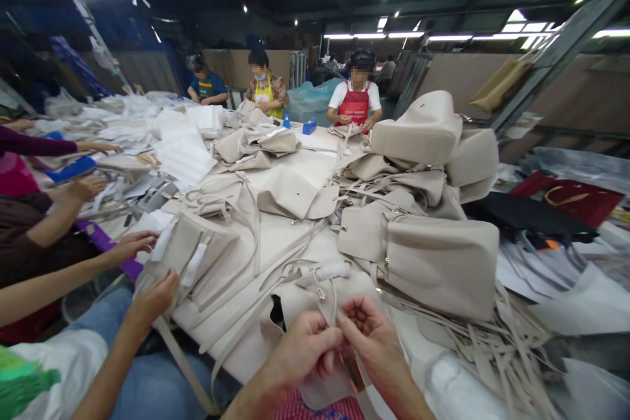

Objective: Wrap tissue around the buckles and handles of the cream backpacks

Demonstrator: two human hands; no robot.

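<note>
A beige handbag (302, 292) lies right in front of me, its dark opening showing on the left. A narrow strap (331, 305) with a gold-toned buckle rises from it. My left hand (312, 344) is closed, thumb and fingers pinching the strap's lower part. My right hand (371, 335) meets it there, thumb and forefinger pinched on the same strap and the other fingers curled. The fingers hide just where the strap is gripped. Below the hands hangs a pale flap (322, 390) of the bag, over a red checked cloth.
Beige bags (443, 262) are stacked to my right, beside a heap of loose straps (482, 341). At my left a co-worker's hands (157, 295) handle another bag (187, 249). Blue tape dispensers (309, 126) stand farther back. Several people work around the table, one in a red apron (353, 105).
</note>
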